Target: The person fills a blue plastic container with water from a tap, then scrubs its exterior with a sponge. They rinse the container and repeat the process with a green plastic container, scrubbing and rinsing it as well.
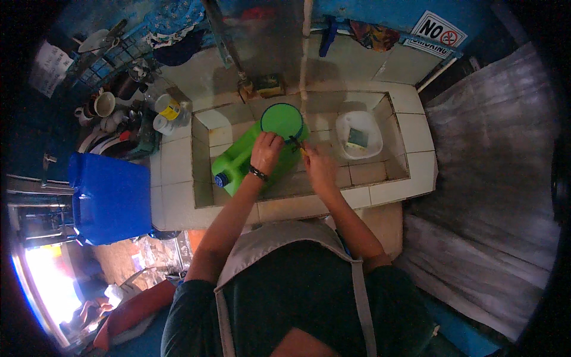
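A green round dipper (282, 119) with a dark rim rests on a green plastic jerrycan (238, 165) lying in the tiled sink (380, 191). My left hand (266, 152), with a dark band at the wrist, lies on the jerrycan and touches the dipper's near rim. Right beside it, my right hand (318, 166) pinches something small and yellowish at the dipper's dark handle. The jerrycan's blue cap (221, 179) points to the near left.
A clear plastic tub (358, 135) with a green sponge sits in the sink's right part. Mugs and cups (166, 112) crowd the counter at left, above a blue container (110, 199). A thin pipe (306, 53) runs down the back wall. A grey sheet (493, 196) hangs at right.
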Demonstrator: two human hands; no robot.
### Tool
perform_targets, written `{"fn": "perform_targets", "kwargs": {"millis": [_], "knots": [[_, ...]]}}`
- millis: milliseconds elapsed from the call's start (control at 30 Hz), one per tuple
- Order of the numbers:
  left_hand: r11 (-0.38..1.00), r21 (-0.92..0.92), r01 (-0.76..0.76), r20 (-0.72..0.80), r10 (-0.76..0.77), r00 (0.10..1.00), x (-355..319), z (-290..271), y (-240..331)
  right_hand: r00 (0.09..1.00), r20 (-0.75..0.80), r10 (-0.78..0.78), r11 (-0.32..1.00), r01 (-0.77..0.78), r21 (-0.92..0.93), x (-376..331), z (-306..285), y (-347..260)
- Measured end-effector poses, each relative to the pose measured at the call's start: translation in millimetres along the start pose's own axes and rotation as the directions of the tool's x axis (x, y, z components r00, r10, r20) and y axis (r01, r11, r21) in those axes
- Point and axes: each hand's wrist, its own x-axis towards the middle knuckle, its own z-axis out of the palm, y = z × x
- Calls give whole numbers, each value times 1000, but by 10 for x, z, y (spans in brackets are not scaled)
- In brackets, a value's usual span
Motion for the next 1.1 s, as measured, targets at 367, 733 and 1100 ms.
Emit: {"fn": "perform_targets", "kwargs": {"millis": [367, 733, 1100], "knots": [[1000, 11, 23, 40, -23, 999, -87, 45, 59, 994, -108, -9, 1000, 8, -12, -251, 422, 111], [1000, -12, -16, 45, 17, 999, -149, 23, 169, 988, -154, 8, 925, 51, 377, -365, 1036, 509], [999, 7, 50, 50, -50, 997, -147, 31, 178, 963, -262, -66, 842, 195, 504, -258, 1616, 665]]}}
